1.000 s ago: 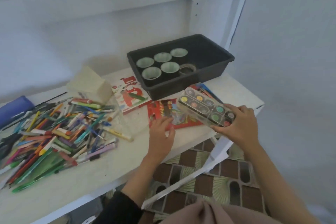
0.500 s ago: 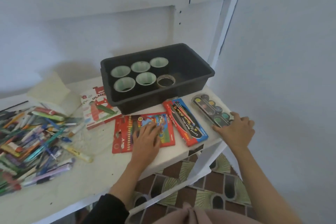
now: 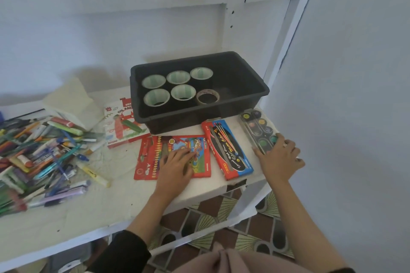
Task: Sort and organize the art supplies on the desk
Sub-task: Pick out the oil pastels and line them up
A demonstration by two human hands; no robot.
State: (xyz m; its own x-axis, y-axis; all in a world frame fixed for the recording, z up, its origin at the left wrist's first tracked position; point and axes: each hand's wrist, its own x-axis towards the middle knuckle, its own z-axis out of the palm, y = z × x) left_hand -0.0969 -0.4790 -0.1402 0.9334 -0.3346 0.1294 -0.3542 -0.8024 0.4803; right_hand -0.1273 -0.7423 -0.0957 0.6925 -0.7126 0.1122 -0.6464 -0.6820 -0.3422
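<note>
Fingers of left hand (image 3: 176,168) laid flat and relaxed on the red crayon box (image 3: 150,157), just in front of the black bin (image 3: 199,117); fingers of right hand (image 3: 279,157) loosely spread over the near end of the watercolour palette (image 3: 257,128), at the bin's front right corner, thumb along its left edge, no firm grasp evident.

Far left of the bin, heaped and unsorted: pens and markers (image 3: 44,157). Tucked under the bin's front left corner: oil pastel box (image 3: 121,126). Inside the bin: 6 tape rolls (image 3: 178,86). Between crayon box and palette, in front of the bin: red-and-blue flat box printed with brushes (image 3: 228,148).

Seemingly mid-step: lining up the flat sets in 1 row before the bin. Next, probably: letting go of both, then reaching far left of the bin for the heap and sorting by kind. Care needed with the palette, close to the right edge of the desk (image 3: 111,201).
</note>
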